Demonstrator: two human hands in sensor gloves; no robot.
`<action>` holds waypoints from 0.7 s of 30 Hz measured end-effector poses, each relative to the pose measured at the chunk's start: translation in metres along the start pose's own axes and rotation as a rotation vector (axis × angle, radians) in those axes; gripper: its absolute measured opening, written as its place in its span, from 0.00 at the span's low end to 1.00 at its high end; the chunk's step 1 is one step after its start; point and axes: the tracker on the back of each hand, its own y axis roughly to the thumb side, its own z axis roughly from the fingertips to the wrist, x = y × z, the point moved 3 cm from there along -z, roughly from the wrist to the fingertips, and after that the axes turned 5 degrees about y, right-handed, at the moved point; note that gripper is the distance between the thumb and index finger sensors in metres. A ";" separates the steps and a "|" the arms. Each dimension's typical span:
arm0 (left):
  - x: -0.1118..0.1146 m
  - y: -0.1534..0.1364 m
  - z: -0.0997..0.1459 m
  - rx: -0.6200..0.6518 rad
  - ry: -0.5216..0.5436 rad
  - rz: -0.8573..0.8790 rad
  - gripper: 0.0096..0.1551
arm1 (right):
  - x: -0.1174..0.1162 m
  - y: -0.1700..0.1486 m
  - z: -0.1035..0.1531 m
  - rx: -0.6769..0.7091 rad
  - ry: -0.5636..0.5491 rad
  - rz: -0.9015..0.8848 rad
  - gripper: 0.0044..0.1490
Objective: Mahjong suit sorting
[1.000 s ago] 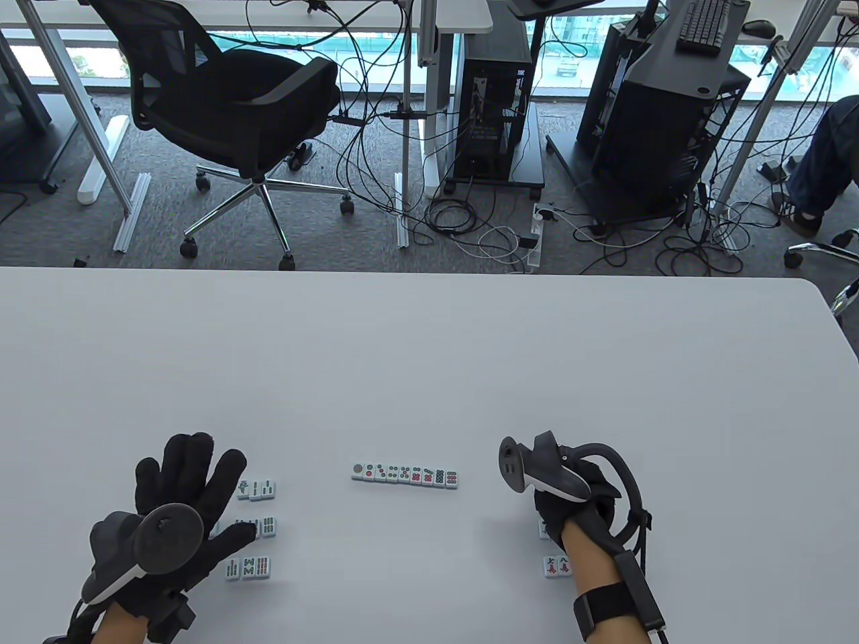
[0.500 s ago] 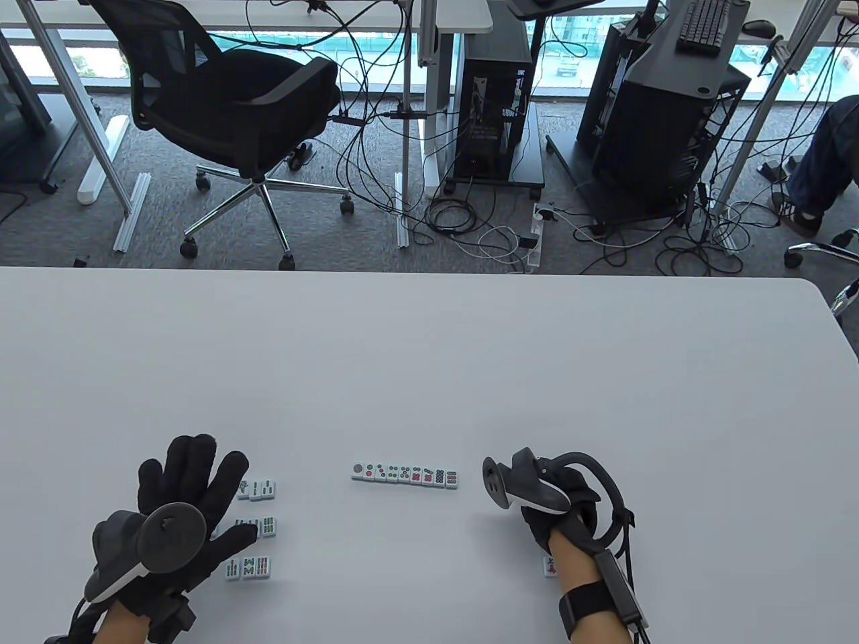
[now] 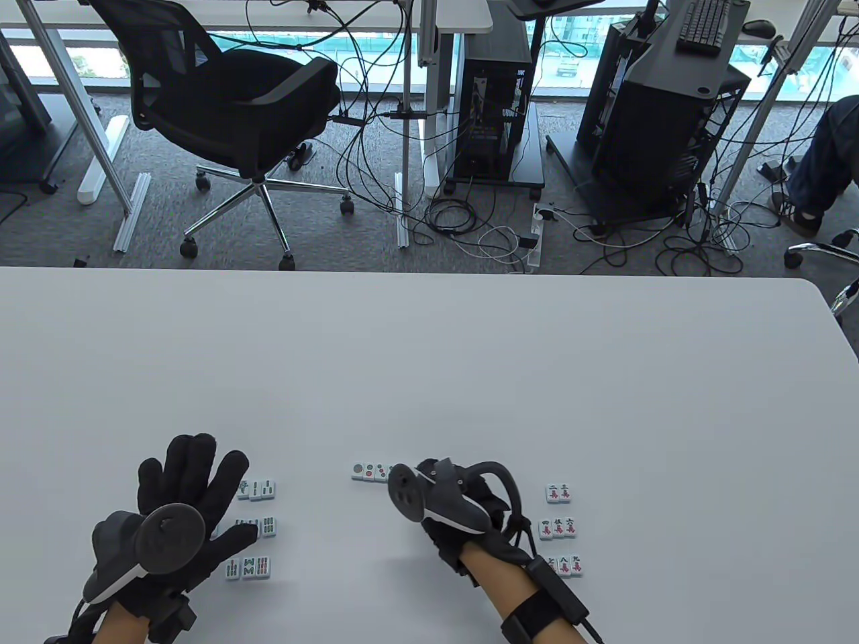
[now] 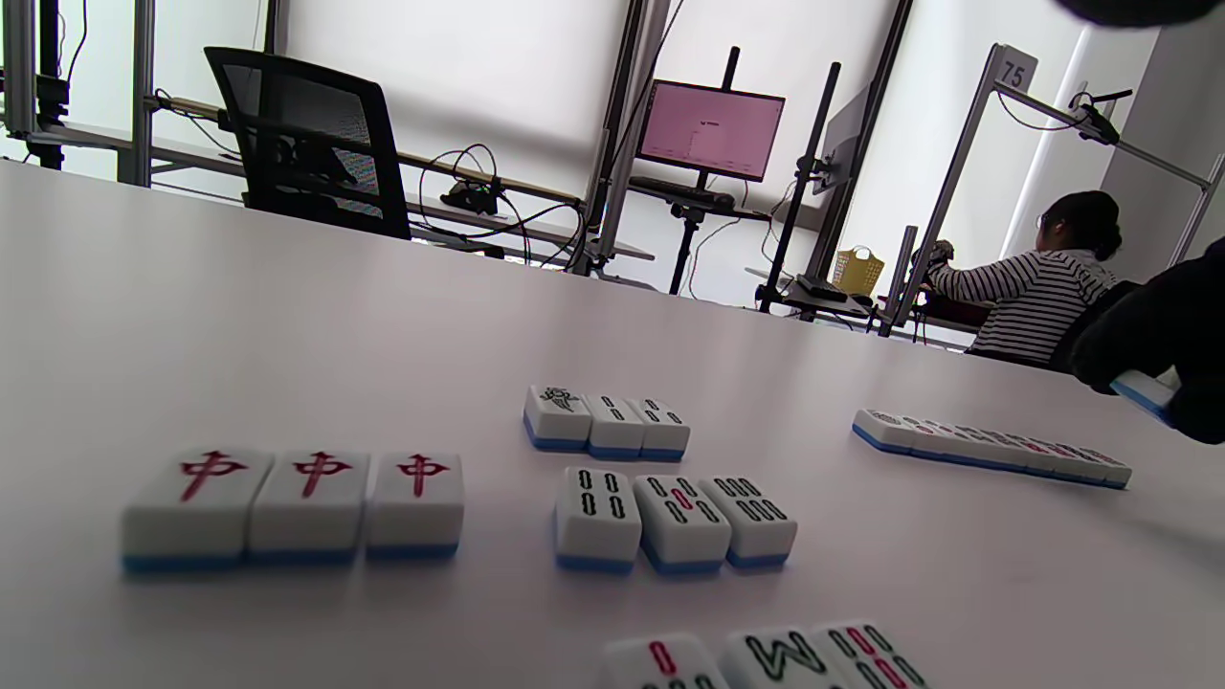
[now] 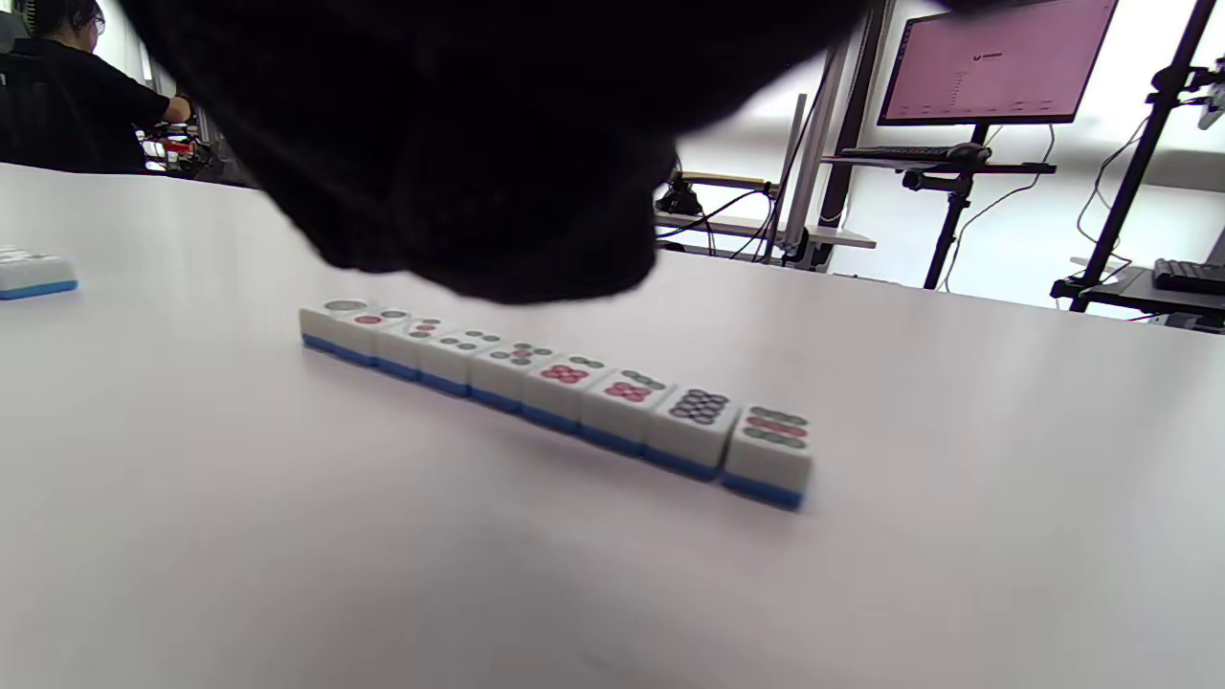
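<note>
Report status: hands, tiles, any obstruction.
Left hand flat, fingers spread, beside the bamboo tiles. Right hand over the dot row, holding a tile. Character tiles grouped right. Nothing blocking.

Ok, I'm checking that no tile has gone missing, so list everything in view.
dot tiles: nine, white on blue, one row at table centre
bamboo tiles: nine, white on blue, three rows beside left hand
red dragon tiles: three, white on blue, row left of the bamboo
character tiles: eight, white on blue, three rows at right
held tile: one, white on blue, face hidden, in right hand
table: one, white
office chair: one, black, behind table
left hand: black glove, flat, fingers spread
right hand: black glove, over the dot row
</note>
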 end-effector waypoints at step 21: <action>-0.003 0.000 0.002 0.010 0.017 0.006 0.54 | -0.025 0.044 -0.024 0.099 0.176 0.042 0.43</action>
